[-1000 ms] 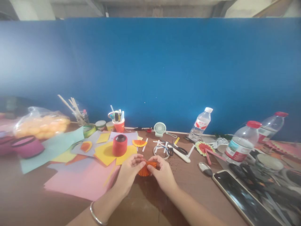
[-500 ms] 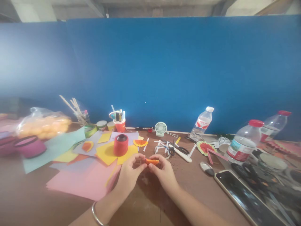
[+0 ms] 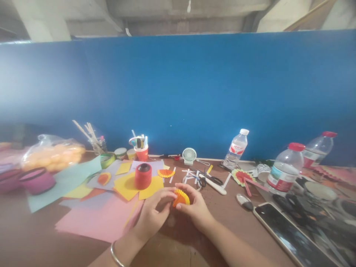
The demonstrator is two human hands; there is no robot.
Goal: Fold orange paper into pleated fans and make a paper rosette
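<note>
Between my hands is a small pleated paper fan (image 3: 182, 197), orange with a yellow scalloped edge. My right hand (image 3: 196, 205) pinches it by its right side, thumb in front and fingers behind. My left hand (image 3: 155, 209) has its fingertips closed on the fan's left edge. A similar orange and yellow paper fan (image 3: 166, 173) lies flat on the table beyond my hands. Near it are white paper strips (image 3: 185, 177) and black-handled scissors (image 3: 211, 180). Yellow paper (image 3: 126, 187) with a red roll (image 3: 143, 176) standing on it is left of the fan.
Pink paper sheets (image 3: 97, 217) spread at the left. Along the back stand a red cup of tools (image 3: 141, 152), a small white fan (image 3: 189, 155) and a water bottle (image 3: 236, 148). A phone (image 3: 286, 233) and a computer mouse (image 3: 244, 202) lie at the right.
The held paper fan has turned from nearly edge-on to showing its pleated face and yellow rim. My hands have shifted slightly, and the camera view has tilted up a little.
</note>
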